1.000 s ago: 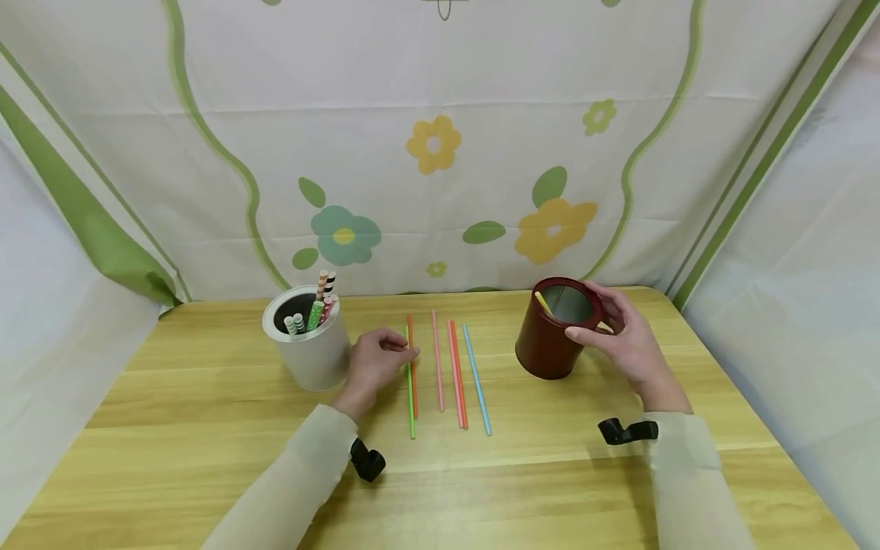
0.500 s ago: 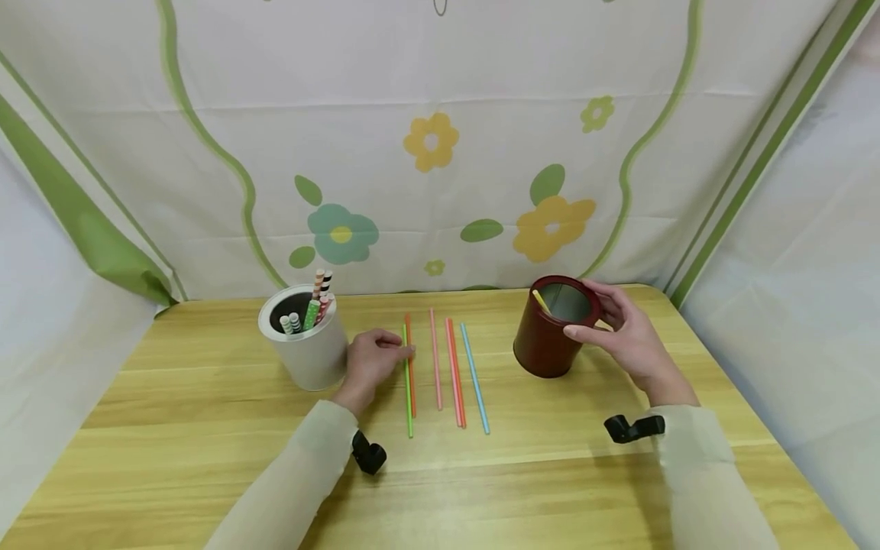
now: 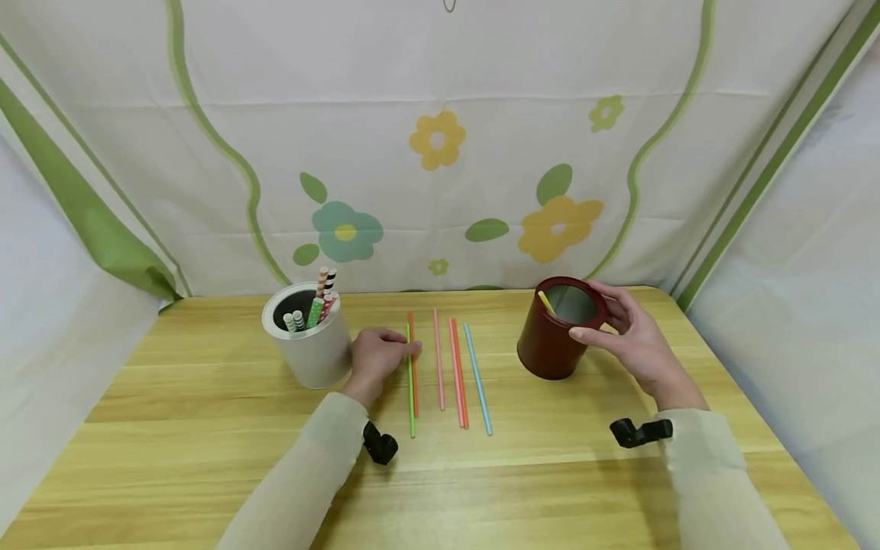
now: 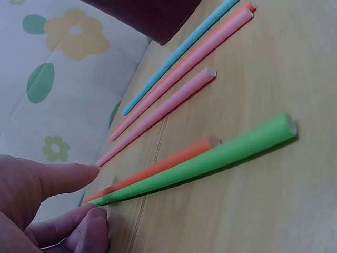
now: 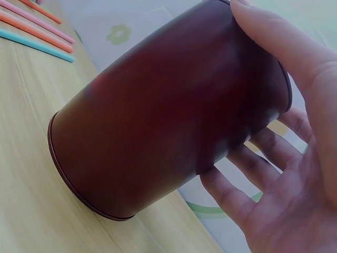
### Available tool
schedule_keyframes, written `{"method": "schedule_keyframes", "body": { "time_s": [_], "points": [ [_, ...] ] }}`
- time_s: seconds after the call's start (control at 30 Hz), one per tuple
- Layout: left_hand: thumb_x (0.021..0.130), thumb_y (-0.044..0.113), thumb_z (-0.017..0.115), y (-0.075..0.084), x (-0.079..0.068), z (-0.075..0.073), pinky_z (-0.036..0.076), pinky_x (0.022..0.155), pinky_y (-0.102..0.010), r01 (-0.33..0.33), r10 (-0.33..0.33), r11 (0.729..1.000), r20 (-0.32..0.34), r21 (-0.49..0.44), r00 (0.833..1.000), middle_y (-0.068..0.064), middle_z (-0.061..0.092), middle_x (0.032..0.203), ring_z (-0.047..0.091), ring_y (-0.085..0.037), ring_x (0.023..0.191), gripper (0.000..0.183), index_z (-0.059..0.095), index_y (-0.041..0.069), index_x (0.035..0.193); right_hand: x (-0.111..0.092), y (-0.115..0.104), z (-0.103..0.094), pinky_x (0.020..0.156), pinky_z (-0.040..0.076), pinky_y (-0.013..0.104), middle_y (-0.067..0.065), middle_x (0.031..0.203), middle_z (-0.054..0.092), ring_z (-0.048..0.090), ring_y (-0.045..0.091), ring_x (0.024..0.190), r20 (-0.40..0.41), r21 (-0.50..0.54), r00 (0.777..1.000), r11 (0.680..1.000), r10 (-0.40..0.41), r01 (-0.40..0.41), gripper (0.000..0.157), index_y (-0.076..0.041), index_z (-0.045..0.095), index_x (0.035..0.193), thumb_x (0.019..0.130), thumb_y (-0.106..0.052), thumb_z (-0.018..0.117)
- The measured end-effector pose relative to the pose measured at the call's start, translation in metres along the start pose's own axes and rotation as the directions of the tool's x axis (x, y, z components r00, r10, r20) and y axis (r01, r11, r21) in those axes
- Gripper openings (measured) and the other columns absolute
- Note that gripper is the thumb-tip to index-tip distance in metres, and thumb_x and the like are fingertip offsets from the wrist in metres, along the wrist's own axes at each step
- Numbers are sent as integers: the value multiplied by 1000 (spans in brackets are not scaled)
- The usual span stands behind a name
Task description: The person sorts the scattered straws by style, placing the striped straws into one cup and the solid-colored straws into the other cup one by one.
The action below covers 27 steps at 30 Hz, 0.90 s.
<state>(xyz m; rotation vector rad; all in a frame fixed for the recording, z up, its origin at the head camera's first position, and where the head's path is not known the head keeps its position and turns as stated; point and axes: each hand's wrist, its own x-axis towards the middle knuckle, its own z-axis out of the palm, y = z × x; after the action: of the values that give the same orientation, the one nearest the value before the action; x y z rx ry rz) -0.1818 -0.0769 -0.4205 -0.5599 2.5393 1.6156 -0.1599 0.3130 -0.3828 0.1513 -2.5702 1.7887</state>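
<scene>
Several paper straws lie roughly lengthwise on the table. My left hand (image 3: pixel 380 357) is at the far ends of the green straw (image 4: pixel 231 150) and the orange straw (image 4: pixel 179 161). In the left wrist view its thumb stands apart above these straws, and the other fingers are bent close beside the green one; contact is hard to tell. At the right, my right hand (image 3: pixel 635 340) holds the dark red can (image 3: pixel 550 347), with the thumb at its rim and the fingers round the far side. A yellow straw (image 3: pixel 547 304) leans inside that upright can.
A white can (image 3: pixel 312 359) with several patterned straws (image 3: pixel 315 313) stands left of my left hand. Between the hands lie a pink straw (image 3: pixel 438 367), a close pink and orange-red pair, and a blue straw (image 3: pixel 479 382). A flowered cloth (image 3: pixel 385 160) hangs behind the table.
The view shifts slightly. Both hands keep nearly the same places, with the left forearm and wrist moved a little to the right. The straws and cans stay where they were.
</scene>
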Motion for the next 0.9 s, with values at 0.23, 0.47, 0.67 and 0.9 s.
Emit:
{"method": "schedule_keyframes", "body": {
  "time_s": [0.23, 0.47, 0.67, 0.9],
  "points": [
    [87, 23, 90, 8, 2, 3, 55, 94, -44, -2, 4, 995, -26, 104, 1000, -12, 78, 111, 67, -29, 105, 18, 82, 7, 91, 0, 1, -1, 93, 56, 14, -3, 153, 54, 54, 3, 132, 2, 0, 1000, 1000, -18, 18, 81, -28, 38, 166, 98, -18, 81],
    [87, 21, 89, 6, 3, 3, 55, 84, -41, 0, 9, 987, -52, 162, 999, -9, 78, 102, 68, -28, 98, 14, 81, 9, 87, 2, 1, 0, 93, 56, 14, -2, 153, 54, 54, -1, 131, 11, -15, 1000, 1000, -19, 20, 82, -27, 38, 166, 98, -20, 82],
    [88, 22, 87, 2, 3, 6, 54, 80, -40, 4, 6, 986, -58, 169, 998, -8, 78, 96, 68, -26, 90, 14, 81, 10, 88, 1, 1, 1, 93, 56, 15, 1, 155, 53, 54, -2, 130, 16, -14, 1000, 1000, -20, 20, 82, -26, 38, 166, 98, -20, 82],
    [89, 23, 87, 2, 6, 8, 55, 83, -39, 1, 12, 985, -73, 170, 997, -8, 80, 97, 69, -25, 91, 13, 82, 10, 90, 1, 2, 0, 93, 56, 14, 2, 155, 53, 53, -2, 131, 1, -24, 1000, 999, -22, 22, 82, -27, 38, 166, 98, -21, 82]
  ]
}}
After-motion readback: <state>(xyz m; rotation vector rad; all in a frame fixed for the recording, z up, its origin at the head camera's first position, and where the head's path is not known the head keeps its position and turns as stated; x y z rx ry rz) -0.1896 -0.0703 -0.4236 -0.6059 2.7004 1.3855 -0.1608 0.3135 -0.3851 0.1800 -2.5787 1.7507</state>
